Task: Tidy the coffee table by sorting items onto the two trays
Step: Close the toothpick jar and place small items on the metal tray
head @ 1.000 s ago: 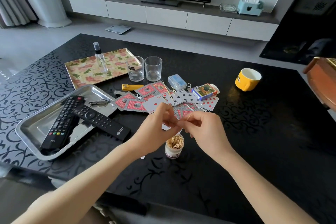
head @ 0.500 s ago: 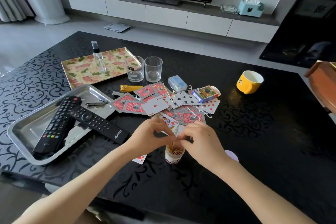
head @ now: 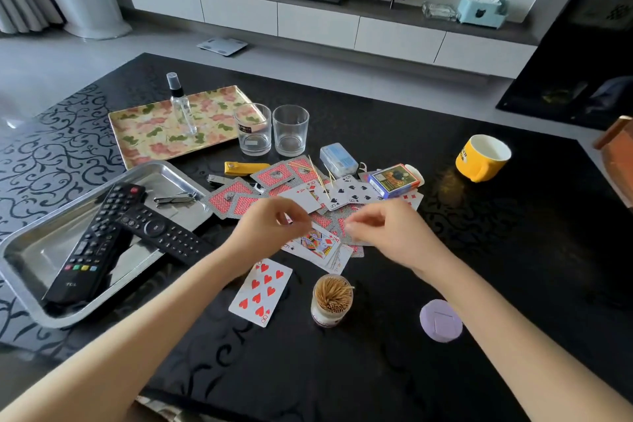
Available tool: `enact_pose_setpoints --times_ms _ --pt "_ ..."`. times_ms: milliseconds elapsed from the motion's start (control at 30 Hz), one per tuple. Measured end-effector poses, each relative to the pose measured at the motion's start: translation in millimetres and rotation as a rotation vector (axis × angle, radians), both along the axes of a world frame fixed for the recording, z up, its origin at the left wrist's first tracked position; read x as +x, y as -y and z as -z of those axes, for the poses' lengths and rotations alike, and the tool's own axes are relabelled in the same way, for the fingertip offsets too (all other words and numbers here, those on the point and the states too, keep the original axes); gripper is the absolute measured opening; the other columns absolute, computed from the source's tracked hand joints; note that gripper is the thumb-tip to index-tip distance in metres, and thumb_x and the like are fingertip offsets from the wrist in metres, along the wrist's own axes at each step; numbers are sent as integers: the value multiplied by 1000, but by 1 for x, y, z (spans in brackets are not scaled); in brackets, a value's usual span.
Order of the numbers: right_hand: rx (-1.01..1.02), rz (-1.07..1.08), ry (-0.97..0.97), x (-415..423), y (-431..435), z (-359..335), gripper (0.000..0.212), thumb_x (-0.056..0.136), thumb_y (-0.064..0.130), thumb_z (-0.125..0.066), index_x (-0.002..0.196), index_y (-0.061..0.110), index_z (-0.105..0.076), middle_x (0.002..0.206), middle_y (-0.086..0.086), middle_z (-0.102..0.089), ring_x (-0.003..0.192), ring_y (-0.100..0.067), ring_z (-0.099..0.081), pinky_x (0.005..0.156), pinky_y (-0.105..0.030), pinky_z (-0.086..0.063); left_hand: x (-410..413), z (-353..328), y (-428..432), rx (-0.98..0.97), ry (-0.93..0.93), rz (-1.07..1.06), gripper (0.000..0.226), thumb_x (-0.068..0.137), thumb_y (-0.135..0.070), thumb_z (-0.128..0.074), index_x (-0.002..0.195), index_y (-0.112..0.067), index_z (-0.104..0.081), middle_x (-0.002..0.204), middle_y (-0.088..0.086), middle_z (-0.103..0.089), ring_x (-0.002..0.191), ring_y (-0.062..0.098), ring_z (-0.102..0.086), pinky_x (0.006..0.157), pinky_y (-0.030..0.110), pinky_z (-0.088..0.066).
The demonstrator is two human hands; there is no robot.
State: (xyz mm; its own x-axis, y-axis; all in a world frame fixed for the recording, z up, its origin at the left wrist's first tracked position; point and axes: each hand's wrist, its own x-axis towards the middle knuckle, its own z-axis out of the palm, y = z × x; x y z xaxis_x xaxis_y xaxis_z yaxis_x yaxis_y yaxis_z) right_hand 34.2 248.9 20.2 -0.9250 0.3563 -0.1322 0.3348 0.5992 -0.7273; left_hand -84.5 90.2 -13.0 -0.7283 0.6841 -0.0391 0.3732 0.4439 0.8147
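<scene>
Both hands have left the toothpick jar (head: 330, 298) and moved forward and apart; a batch of picks looks delivered, next pickup likely.

Near: the jar stands open on the desk (head: 376, 370), packed with toothpicks; lilac lid (head: 441, 320) lies well apart to its right; one heart card (head: 260, 291) just left.

Mid: left hand (head: 270, 229) and right hand (head: 387, 233) hover over the scattered cards (head: 339, 195); fingers curled, tips near thumbs; blur hides any pinch; loose toothpicks (head: 317, 171) lie on the cards.

Left: steel tray (head: 164, 175) holds two remotes (head: 92, 250) and a small metal tool (head: 174, 197); one remote overhangs the rim.

Far: floral tray (head: 150, 137) holds only a spray bottle (head: 181, 106); two glasses (head: 253, 128) and the mug (head: 483, 156) sit on the desk, untrayed.
</scene>
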Motion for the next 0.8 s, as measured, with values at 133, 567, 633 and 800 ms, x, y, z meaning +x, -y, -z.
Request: enact_pose_setpoints --times_ms 133,567,633,800 --pt "241 146 -7 -56 -12 27 25 87 33 -63 79 10 -71 72 -1 -67 65 -13 -59 60 -31 -49 -40 14 -20 -152 -340 -105 14 89 -21 -60 96 -18 -71 97 -2 -63 84 14 -55 70 27 -43" --pt "542 440 216 -148 -20 85 36 91 35 -58 114 7 -59 112 -11 -64 99 -26 -63 69 -32 -51 -126 40 -103 -581 -1090 368 45 90 -12 -53 131 -30 -49 128 -1 -48 119 22 -40 103 38 -34" --pt "529 425 243 -158 -22 87 27 94 28 -55 111 8 -59 110 -10 -66 96 -25 -65 62 -31 -47 -139 41 -108 -618 -1157 455 35 91 -12 -52 123 -25 -55 120 -2 -52 114 21 -44 100 36 -37" --pt "478 375 374 -177 -28 80 30 97 18 -50 124 5 -51 122 -13 -60 107 -26 -60 69 -29 -46 -163 43 -114 -705 -1242 589 24 93 -12 -49 116 -15 -54 115 0 -57 111 19 -49 97 34 -40"
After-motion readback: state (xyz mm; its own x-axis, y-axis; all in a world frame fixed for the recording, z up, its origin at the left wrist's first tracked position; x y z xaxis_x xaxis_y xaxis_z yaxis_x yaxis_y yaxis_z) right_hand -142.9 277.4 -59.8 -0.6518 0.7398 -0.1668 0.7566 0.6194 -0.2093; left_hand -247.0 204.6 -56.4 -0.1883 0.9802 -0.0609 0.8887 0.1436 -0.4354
